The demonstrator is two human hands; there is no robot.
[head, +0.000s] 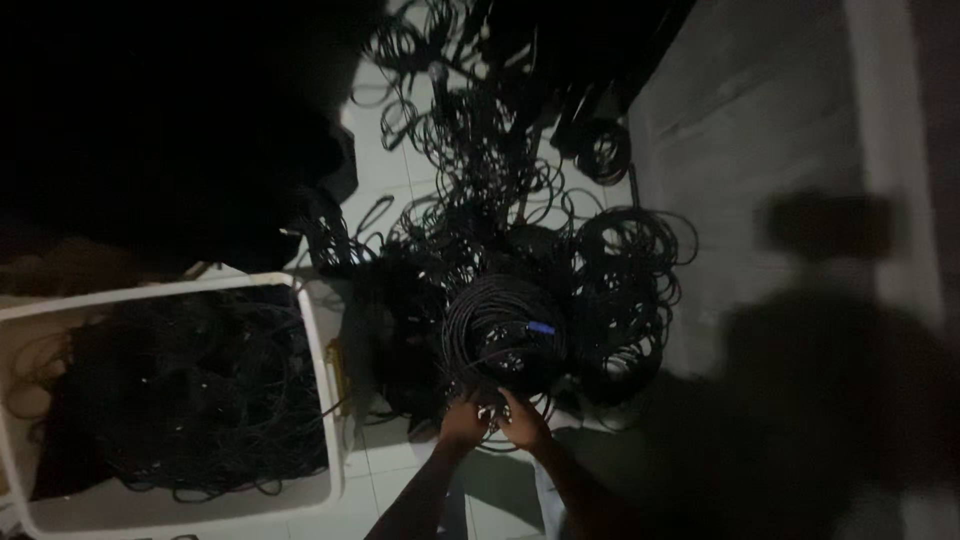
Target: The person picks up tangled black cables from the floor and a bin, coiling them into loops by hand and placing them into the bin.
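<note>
A neat coil of black cable with a small blue tag lies on the pale tiled floor, on top of a big tangle of black cables. My left hand and my right hand meet at the coil's near edge, fingers closed on cable strands there. The light is dim, so the exact grip is hard to make out.
A white plastic bin at the left holds more black cables. A smaller coil lies farther back. A grey wall rises at the right, with my shadow on it. The top left is dark.
</note>
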